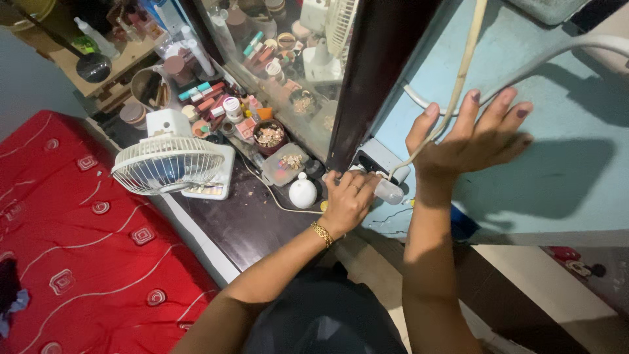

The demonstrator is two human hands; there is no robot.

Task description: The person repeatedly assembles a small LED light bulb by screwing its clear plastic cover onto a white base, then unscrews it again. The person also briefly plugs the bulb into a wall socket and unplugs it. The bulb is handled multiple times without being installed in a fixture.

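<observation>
- My left hand [347, 200] is curled shut, its fingers [357, 187] grasping a white plug [386, 190] at the white power strip [380, 159] that sits against the pale blue wall [563, 151].
- A gold bracelet [322, 234] circles that left wrist.
- My right hand [468, 141] is up on the blue wall, its fingers [504, 105] spread wide and released; the palm rests flat against the surface.
- A cream cord [458, 78] runs down from the top of the view, passes between my right thumb and forefinger, and ends at the plug and strip. It touches my right hand, but that hand does not clench it.
- A second, thicker white cable [524, 69] curves across the wall behind my right hand.
- The power strip is just right of the dark wooden post [373, 72] of a mirror.
- Left of my left hand, on the dark table [249, 223], stands a small round white jar [303, 191], with a thin wire lying beside it.
- Farther left a small white desk fan [168, 160] stands at the table's edge, well apart from my hands.
- Behind it the table is crowded with cosmetics, bottles and small bowls [270, 134].
- A red patterned bed cover [78, 242] fills the lower left.
</observation>
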